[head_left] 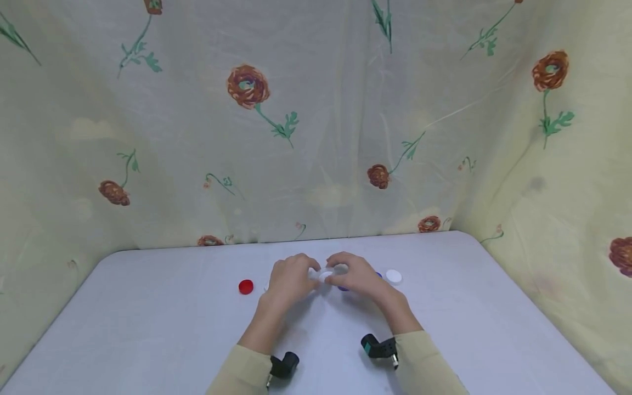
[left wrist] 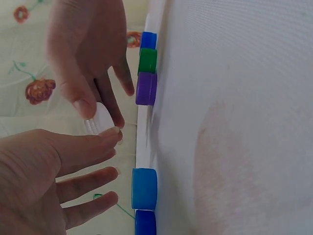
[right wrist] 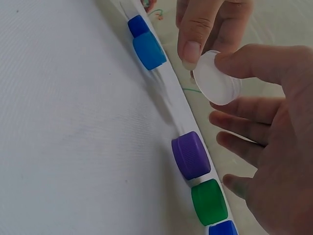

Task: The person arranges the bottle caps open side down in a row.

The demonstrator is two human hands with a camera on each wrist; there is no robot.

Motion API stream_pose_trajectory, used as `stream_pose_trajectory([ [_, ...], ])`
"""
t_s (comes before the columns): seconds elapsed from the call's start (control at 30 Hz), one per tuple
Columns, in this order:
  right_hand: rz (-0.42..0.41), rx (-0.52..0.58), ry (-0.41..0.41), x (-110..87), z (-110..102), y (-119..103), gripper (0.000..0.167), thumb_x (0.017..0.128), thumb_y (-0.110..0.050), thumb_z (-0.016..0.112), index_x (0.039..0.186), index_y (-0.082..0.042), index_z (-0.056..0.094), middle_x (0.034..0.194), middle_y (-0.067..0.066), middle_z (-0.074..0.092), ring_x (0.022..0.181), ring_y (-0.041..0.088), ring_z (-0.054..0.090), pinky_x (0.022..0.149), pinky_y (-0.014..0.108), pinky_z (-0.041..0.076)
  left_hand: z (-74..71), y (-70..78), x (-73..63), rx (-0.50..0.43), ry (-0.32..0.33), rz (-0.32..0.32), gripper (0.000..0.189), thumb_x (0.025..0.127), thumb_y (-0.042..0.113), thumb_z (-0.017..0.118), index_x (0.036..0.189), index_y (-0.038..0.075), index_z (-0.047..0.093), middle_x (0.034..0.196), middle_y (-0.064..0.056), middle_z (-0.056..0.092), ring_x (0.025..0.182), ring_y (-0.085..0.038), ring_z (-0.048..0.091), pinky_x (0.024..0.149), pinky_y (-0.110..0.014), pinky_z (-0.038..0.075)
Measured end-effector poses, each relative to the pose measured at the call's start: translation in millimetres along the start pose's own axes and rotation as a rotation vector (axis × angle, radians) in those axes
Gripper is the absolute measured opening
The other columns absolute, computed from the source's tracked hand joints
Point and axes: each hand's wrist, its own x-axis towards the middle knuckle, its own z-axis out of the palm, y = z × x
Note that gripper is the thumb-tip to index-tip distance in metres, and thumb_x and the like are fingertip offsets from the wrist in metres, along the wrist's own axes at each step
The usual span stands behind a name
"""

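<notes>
A white bottle cap (head_left: 326, 276) is held in the air between both hands, above the table. My left hand (head_left: 291, 281) pinches the cap's edge between thumb and fingertips. From the other side, my right hand (head_left: 362, 278) grips it with thumb and index finger. Seen in the right wrist view, the white cap (right wrist: 217, 81) is tilted, with its flat round face showing. The other fingers of the right hand (right wrist: 274, 122) are spread apart below it. In the left wrist view, the left hand's (left wrist: 44, 166) remaining fingers are held away from the cap.
On the white table (head_left: 163, 318) a red cap (head_left: 246, 287) lies left of the hands and another white cap (head_left: 393, 276) right. Purple (right wrist: 191, 155), green (right wrist: 210, 201) and light blue (right wrist: 149, 50) caps stand in the wrist views, with dark blue (left wrist: 145, 223) ones near. Floral cloth hangs behind.
</notes>
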Motion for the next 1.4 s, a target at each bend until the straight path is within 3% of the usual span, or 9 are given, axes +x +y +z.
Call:
stream_pose_trajectory([
  [0.17, 0.025, 0.016, -0.002, 0.0, -3.6, 0.2, 0.030, 0.089, -0.034, 0.067, 0.110, -0.013, 0.071, 0.137, 0.008, 0.062, 0.137, 0.034, 0.049, 0.113, 0.058, 0.036, 0.0, 3.1, -1.3, 0.048, 0.054, 0.047, 0.027, 0.085, 0.031, 0.078, 0.109, 0.021, 0.077, 0.114, -0.002, 0.074, 0.111, -0.025, 0.067, 0.096, -0.051, 0.048],
  [0.43, 0.076, 0.052, -0.018, 0.7, -5.3, -2.7, 0.038, 0.096, -0.039, 0.058, 0.118, -0.010, 0.070, 0.141, 0.010, 0.059, 0.139, 0.035, 0.046, 0.114, 0.060, 0.034, 0.2, 6.4, -1.3, 0.132, 0.144, 0.041, 0.025, 0.085, 0.037, 0.078, 0.105, 0.022, 0.080, 0.109, 0.000, 0.076, 0.107, -0.026, 0.068, 0.106, -0.058, 0.042],
  [0.67, 0.042, 0.049, 0.024, 1.1, -5.5, -1.2, 0.035, 0.094, -0.039, 0.064, 0.114, -0.012, 0.073, 0.138, 0.009, 0.061, 0.138, 0.035, 0.048, 0.114, 0.060, 0.033, -1.5, 5.7, -1.9, 0.127, 0.128, 0.018, 0.027, 0.086, 0.037, 0.077, 0.108, 0.021, 0.079, 0.110, -0.001, 0.076, 0.108, -0.027, 0.068, 0.108, -0.060, 0.040],
  [1.07, -0.184, -0.129, 0.119, 3.5, -2.5, 1.2, 0.015, 0.087, -0.021, 0.075, 0.094, -0.009, 0.079, 0.126, 0.008, 0.069, 0.129, 0.032, 0.056, 0.110, 0.052, 0.042, -1.5, -2.3, -1.8, 0.093, 0.061, -0.013, 0.028, 0.087, 0.039, 0.075, 0.109, 0.021, 0.078, 0.108, 0.000, 0.077, 0.105, -0.024, 0.069, 0.097, -0.052, 0.047],
  [1.4, -0.129, -0.068, 0.103, 2.7, -2.2, -0.8, 0.013, 0.089, -0.020, 0.072, 0.089, -0.008, 0.077, 0.130, 0.008, 0.067, 0.132, 0.033, 0.055, 0.112, 0.053, 0.040, -2.2, 3.5, -2.5, 0.098, 0.071, 0.013, 0.022, 0.083, 0.033, 0.080, 0.100, 0.018, 0.078, 0.105, -0.002, 0.076, 0.103, -0.024, 0.069, 0.100, -0.056, 0.045],
])
